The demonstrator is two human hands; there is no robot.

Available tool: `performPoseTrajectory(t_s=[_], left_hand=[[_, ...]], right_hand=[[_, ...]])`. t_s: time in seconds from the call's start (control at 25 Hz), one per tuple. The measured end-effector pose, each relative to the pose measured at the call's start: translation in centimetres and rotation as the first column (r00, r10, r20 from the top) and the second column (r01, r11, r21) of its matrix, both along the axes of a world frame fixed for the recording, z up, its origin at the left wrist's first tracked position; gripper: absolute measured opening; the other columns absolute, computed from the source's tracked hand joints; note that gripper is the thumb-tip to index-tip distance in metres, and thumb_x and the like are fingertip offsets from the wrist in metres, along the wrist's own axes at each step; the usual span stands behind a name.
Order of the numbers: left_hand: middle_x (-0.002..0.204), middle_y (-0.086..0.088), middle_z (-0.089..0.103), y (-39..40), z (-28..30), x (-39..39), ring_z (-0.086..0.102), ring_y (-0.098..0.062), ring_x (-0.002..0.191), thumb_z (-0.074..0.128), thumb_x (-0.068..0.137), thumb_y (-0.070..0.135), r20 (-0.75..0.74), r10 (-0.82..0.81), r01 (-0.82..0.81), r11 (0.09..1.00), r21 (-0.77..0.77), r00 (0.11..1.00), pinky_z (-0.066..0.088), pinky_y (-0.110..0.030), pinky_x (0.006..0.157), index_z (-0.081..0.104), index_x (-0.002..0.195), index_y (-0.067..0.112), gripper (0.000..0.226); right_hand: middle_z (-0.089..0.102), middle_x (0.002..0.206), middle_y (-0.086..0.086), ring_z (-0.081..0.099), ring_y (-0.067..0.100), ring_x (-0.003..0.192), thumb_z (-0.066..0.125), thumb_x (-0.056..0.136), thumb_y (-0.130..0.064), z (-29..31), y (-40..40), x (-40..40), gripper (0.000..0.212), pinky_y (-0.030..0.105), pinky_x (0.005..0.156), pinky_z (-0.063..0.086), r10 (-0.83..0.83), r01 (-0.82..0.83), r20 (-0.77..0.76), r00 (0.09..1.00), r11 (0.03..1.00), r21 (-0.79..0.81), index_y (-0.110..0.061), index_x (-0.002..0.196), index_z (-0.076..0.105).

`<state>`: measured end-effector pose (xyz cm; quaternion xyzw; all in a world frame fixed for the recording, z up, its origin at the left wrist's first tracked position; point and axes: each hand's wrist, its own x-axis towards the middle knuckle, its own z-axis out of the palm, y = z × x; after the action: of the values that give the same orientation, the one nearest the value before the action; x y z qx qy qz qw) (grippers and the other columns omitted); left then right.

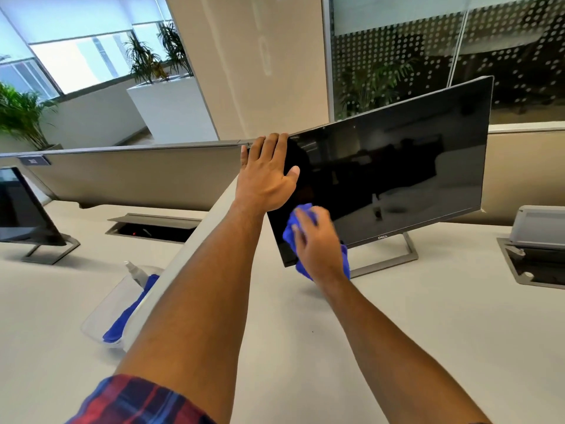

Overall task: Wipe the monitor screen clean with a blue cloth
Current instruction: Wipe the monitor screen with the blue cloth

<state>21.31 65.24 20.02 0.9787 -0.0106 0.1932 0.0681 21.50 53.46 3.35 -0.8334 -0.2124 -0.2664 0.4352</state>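
Both outstretched: left hand (264,179) braces monitor (397,166), right hand (318,249) grips cloth (289,233)

I'm seeing the monitor (397,172) standing upright, dark and glossy, slanting across my view; the blue cloth (290,232) is pressing bunched against its lower left corner.

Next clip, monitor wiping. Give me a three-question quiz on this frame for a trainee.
1. True or false: the left hand holds the blue cloth.
2. Which part of the monitor screen is the cloth on? A lower left, B upper right, C top centre.
3. Short answer: what lies in the clear tray beside the spray bottle?
Key: 1 false, the right hand holds it; 2 A; 3 a spare cloth, also blue.
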Motion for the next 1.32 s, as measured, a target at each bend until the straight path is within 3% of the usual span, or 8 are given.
performPoseTrajectory(t_s=[0.32,0.44,0.64,0.8,0.92,1.04,1.16,1.32], left_hand=[[0.168,-0.001,0.012,0.4,-0.1,0.4,0.001,-0.026,0.156,0.038,0.102,0.043,0.004,-0.027,0.027,1.0,0.009,1.0,-0.005,-0.053,0.126,0.011,0.162,0.019,0.07],[0.168,-0.001,0.012,0.5,0.0,0.5,0.001,-0.026,0.156,0.039,0.101,0.043,0.012,-0.031,0.031,0.999,0.007,0.999,-0.005,-0.052,0.126,0.011,0.162,0.02,0.071],[0.169,-0.002,0.01,0.7,-0.2,0.5,-0.001,-0.026,0.156,0.038,0.101,0.043,0.0,-0.025,0.025,1.0,0.018,1.0,-0.006,-0.052,0.126,0.009,0.162,0.019,0.072],[0.169,-0.001,0.008,0.5,-0.1,0.6,-0.001,-0.026,0.156,0.038,0.102,0.044,0.001,0.0,0.0,1.0,0.023,1.0,-0.007,-0.051,0.126,0.008,0.162,0.019,0.072],[0.169,-0.001,0.007,0.3,-0.2,0.5,-0.003,-0.026,0.157,0.036,0.103,0.045,-0.007,0.014,-0.013,0.999,0.034,1.0,-0.006,-0.052,0.126,0.006,0.162,0.019,0.072],[0.169,-0.001,0.009,0.0,-0.2,0.4,-0.002,-0.026,0.156,0.037,0.103,0.044,0.009,0.016,-0.016,1.0,0.023,1.0,-0.006,-0.054,0.125,0.007,0.162,0.018,0.071],[0.168,-0.001,0.01,-0.2,-0.3,0.3,-0.002,-0.026,0.156,0.037,0.103,0.043,0.017,0.025,-0.026,0.999,0.023,1.0,-0.006,-0.053,0.125,0.008,0.162,0.019,0.07],[0.169,0.0,0.009,-0.6,-0.1,0.2,-0.002,-0.024,0.157,0.037,0.103,0.043,0.008,0.049,-0.05,0.998,0.029,0.999,-0.006,-0.052,0.126,0.008,0.162,0.02,0.069]], right_hand=[[0.059,0.126,0.01,0.062,0.022,0.092,0.071,0.088,-0.013,-2.0,2.1,-1.1,0.048,0.031,0.076,0.058,0.21,-0.073,0.23,0.95,0.868,-0.491,-0.011,0.134,0.057],[0.057,0.117,-0.01,0.056,0.007,0.095,0.051,0.101,-0.037,-1.9,0.6,0.0,0.032,0.008,0.08,0.045,0.074,-0.025,0.141,0.987,0.946,-0.323,-0.024,0.129,0.057],[0.064,0.108,-0.013,0.058,0.008,0.088,0.055,0.099,-0.037,-2.0,-4.3,2.4,0.023,0.033,0.075,0.055,0.105,0.003,0.264,0.959,0.924,-0.381,-0.026,0.117,0.065],[0.061,0.125,0.012,0.063,0.025,0.095,0.062,0.095,-0.016,-1.5,-9.1,4.3,0.032,0.036,0.071,0.059,0.142,0.034,0.325,0.935,0.877,-0.479,-0.009,0.126,0.063],[0.06,0.125,0.015,0.063,0.027,0.096,0.055,0.098,-0.018,-0.6,-11.8,5.7,0.031,0.035,0.075,0.06,0.076,0.047,0.274,0.959,0.908,-0.417,-0.007,0.125,0.063],[0.057,0.127,0.013,0.061,0.025,0.098,0.044,0.101,-0.028,0.0,-14.5,6.8,0.038,0.035,0.076,0.058,0.193,-0.003,0.267,0.944,0.816,-0.578,-0.009,0.13,0.059],[0.056,0.126,0.014,0.062,0.026,0.093,0.059,0.096,-0.015,0.5,-17.8,8.0,0.03,0.034,0.072,0.059,-0.01,0.113,0.252,0.968,0.911,-0.398,-0.006,0.125,0.063],[0.055,0.126,0.017,0.063,0.031,0.092,0.063,0.094,-0.01,-0.1,-22.3,9.8,0.031,0.039,0.072,0.059,-0.041,0.143,0.239,0.97,0.892,-0.429,-0.006,0.124,0.063]])
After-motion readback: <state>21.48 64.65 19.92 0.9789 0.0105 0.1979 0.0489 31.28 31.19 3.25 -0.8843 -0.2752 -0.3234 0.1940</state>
